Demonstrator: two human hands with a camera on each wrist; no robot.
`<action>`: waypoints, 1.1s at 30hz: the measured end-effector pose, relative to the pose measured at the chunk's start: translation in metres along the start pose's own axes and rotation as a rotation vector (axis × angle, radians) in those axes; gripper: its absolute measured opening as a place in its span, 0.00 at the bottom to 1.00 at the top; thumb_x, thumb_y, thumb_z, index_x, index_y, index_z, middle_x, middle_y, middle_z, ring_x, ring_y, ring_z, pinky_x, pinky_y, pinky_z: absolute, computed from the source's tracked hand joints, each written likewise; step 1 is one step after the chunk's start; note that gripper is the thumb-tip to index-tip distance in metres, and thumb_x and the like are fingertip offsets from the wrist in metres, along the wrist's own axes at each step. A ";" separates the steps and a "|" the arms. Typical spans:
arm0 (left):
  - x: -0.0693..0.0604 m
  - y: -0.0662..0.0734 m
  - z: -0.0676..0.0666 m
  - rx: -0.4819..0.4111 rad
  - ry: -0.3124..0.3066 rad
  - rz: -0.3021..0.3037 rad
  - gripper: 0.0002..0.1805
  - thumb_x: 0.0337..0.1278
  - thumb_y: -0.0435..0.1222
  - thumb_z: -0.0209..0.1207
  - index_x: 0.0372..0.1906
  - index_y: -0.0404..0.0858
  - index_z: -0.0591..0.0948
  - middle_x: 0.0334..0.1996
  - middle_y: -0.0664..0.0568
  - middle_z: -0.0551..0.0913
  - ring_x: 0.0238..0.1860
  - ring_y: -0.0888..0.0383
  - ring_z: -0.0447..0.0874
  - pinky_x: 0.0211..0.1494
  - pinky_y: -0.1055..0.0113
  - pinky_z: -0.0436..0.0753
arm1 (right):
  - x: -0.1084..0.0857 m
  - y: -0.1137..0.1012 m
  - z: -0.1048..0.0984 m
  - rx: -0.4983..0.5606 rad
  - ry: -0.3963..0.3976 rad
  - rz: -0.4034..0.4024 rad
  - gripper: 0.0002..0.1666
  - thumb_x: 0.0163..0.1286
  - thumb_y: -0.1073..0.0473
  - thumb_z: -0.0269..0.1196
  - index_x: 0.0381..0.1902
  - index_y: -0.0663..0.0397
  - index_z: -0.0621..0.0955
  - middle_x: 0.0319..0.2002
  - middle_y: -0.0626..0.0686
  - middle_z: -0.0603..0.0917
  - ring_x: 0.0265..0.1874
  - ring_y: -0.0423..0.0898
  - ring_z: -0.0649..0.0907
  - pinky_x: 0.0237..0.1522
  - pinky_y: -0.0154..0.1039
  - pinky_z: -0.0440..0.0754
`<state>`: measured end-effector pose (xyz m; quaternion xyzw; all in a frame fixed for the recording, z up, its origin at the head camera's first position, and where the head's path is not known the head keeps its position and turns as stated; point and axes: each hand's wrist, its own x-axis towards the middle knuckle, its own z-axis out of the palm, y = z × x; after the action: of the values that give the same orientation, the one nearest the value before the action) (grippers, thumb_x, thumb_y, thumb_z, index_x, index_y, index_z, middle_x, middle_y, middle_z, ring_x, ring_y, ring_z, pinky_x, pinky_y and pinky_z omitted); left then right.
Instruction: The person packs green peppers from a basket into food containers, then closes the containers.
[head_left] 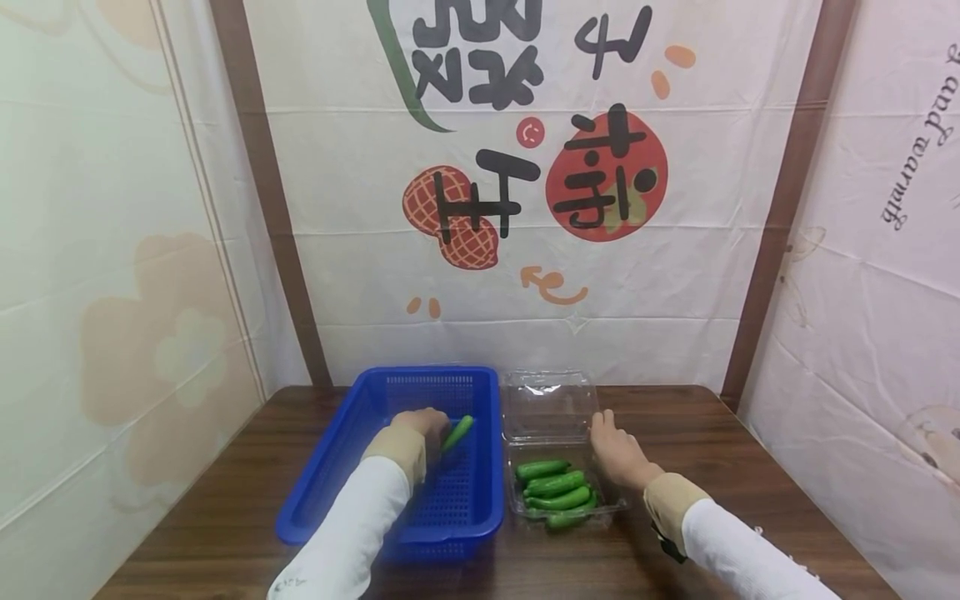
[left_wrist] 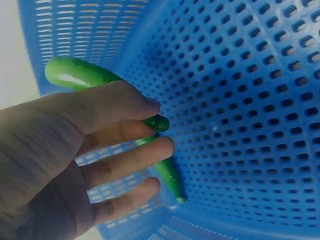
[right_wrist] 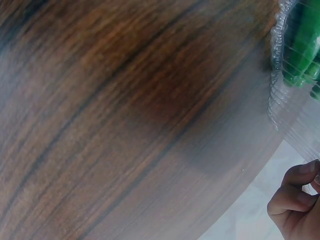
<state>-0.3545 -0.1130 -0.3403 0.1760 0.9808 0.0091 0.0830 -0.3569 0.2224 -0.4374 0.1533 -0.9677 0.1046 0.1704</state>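
Note:
My left hand (head_left: 426, 422) is inside the blue basket (head_left: 491, 500), pinching a small green cucumber (left_wrist: 75, 73) between thumb and index finger. The other fingers of that hand are spread. Behind them, in the left wrist view, a second green cucumber (left_wrist: 170, 177) lies in the basket, partly hidden. My right hand (head_left: 618, 450) is at the right side of the clear plastic box (head_left: 517, 504), near the lid hinge. Its thumb and finger (right_wrist: 295, 192) pinch the clear plastic edge. Several green cucumbers (head_left: 555, 483) lie side by side in the box.
The open clear lid (head_left: 547, 408) leans back behind the box, close to the basket's right rim. Everything stands on a dark wooden table (head_left: 690, 467). Printed cloth walls (head_left: 525, 333) rise behind the table and at both sides.

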 end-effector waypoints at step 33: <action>0.024 0.042 -0.043 -0.189 0.059 0.400 0.12 0.47 0.29 0.72 0.39 0.38 0.85 0.28 0.54 0.82 0.30 0.60 0.79 0.37 0.66 0.80 | 0.001 0.002 0.000 -0.016 -0.031 0.007 0.24 0.60 0.70 0.67 0.46 0.69 0.64 0.43 0.67 0.67 0.15 0.53 0.74 0.19 0.50 0.76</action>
<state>-0.3696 -0.0651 -0.2997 0.3579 0.9233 0.1223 0.0671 -0.3583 0.2238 -0.4370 0.1503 -0.9716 0.0951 0.1563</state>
